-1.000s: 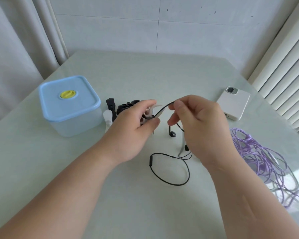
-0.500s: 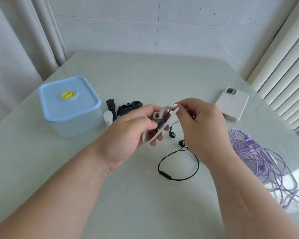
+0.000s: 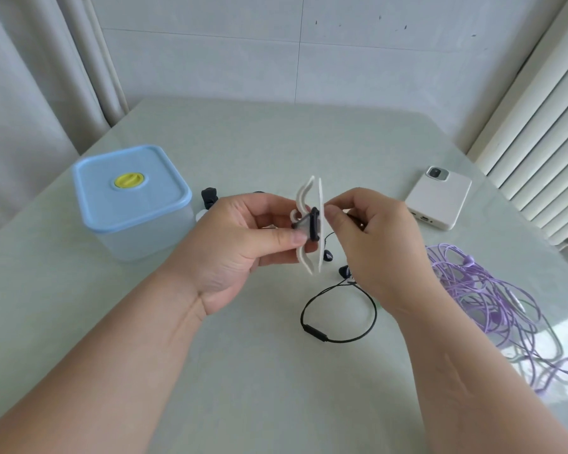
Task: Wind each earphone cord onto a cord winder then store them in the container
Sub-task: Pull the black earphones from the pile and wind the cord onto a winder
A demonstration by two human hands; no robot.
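White and rigid, the flat plastic cord winder (image 3: 310, 224) is standing upright above the table, with the left hand (image 3: 243, 244) pinching its narrow waist between thumb and fingers. The right hand (image 3: 371, 244), fingers curled, is apparently pinching the thin black earphone cord (image 3: 338, 316) beside the winder's edge, while the slack is lying looped on the table below. Being light, limp and springy, the cord is probably needing steady tension, gripped close to the winder.

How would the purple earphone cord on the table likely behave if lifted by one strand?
Probably floppy: the purple cord lies in slack loops on the table. Likely to come up as a tangle, since many strands cross. It looks thin, so probably light.
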